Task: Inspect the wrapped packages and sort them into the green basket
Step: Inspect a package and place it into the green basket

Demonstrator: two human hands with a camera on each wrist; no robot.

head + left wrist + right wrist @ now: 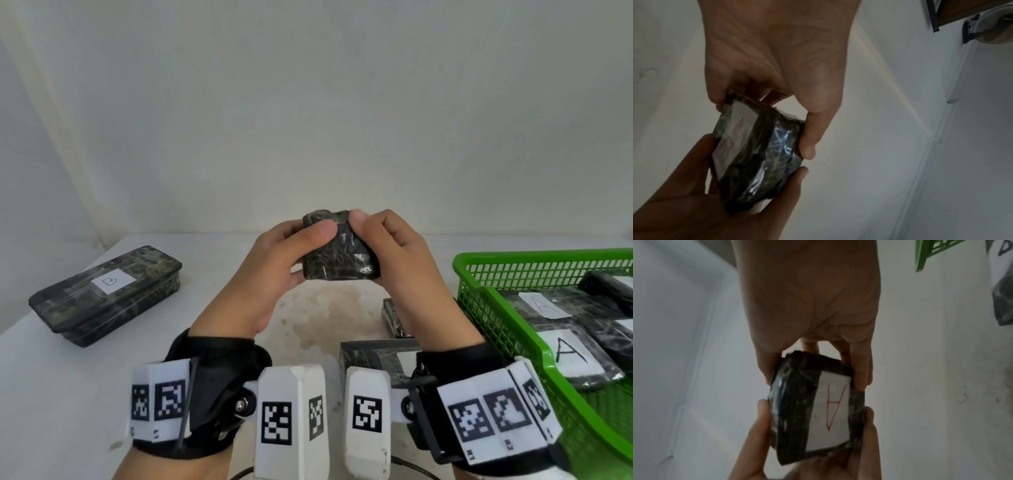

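Holding a small wrapped package (339, 251) up over the table (68, 394), the left hand (270, 274) and the right hand (400, 270) pinch it from 9 and 3 o'clock in the head view, thumbs on the near face and fingers curled behind. It hangs clear of the surface, probably so its faces can be turned toward the eyes. At 4 o'clock sits the green basket (479, 294), with dark parcels marked A already lying inside. Well apart at 9 o'clock lies a long package labelled B (106, 291), seemingly kept outside on purpose. Two more dark parcels (376, 356) rest on the table between the wrists and the basket, partly hidden.

From the left wrist camera, the left hand (777, 65) comes down from 12 o'clock, thumb along the package (760, 155) edge at 3 o'clock, while the right hand (694, 194) cups it from 7 o'clock. A white label (735, 129) shows on one face, too blurred to read.

From the right wrist camera, the right hand (809, 308) grips the package (812, 405) from 12 o'clock and the left hand (813, 456) clasps it from 6 o'clock. The label (830, 412) faces this camera and carries a red A, so I judge this parcel belongs with the others in the basket (925, 254), whose corner peeks in at 1 o'clock.
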